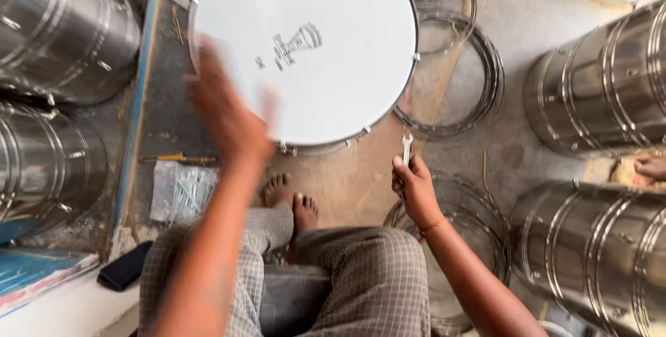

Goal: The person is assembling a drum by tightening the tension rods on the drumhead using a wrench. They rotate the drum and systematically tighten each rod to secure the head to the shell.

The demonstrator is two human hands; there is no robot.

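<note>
A large drum with a white skin and a metal rim stands on the floor in front of me. My left hand is blurred, fingers apart, over the drum's near left edge, holding nothing. My right hand is closed around a small metal spanner, whose open end points up toward the drum's rim. My bare feet rest on the floor just below the drum.
Shiny steel drum shells lie on the left and right. Metal hoops are stacked right of the drum and under my right arm. A clear bag of rods and a black pouch lie at left.
</note>
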